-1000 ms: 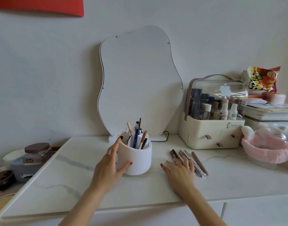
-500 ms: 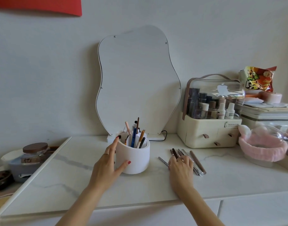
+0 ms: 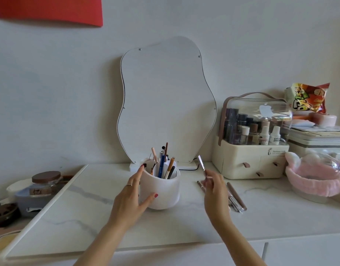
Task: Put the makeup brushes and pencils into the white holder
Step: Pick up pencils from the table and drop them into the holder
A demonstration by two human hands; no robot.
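A white round holder (image 3: pixel 163 191) stands on the marble top in front of the mirror, with several pencils and brushes (image 3: pixel 165 162) upright inside it. My left hand (image 3: pixel 130 196) wraps around the holder's left side, thumb on its front. My right hand (image 3: pixel 213 187) is lifted just right of the holder and pinches a thin silver pencil (image 3: pixel 201 163) that points up and slightly left. More pencils and brushes (image 3: pixel 235 197) lie flat on the top beside and partly behind my right hand.
A wavy mirror (image 3: pixel 165 100) leans on the wall behind the holder. A cream cosmetics box (image 3: pixel 250 160) with a clear lid sits at the right, then a pink headband on a bowl (image 3: pixel 315 179). A jar (image 3: pixel 46 181) stands at the left.
My right hand has risen off the pile of pencils with one thin silver pencil pinched in its fingers. My left hand has stayed on the holder.
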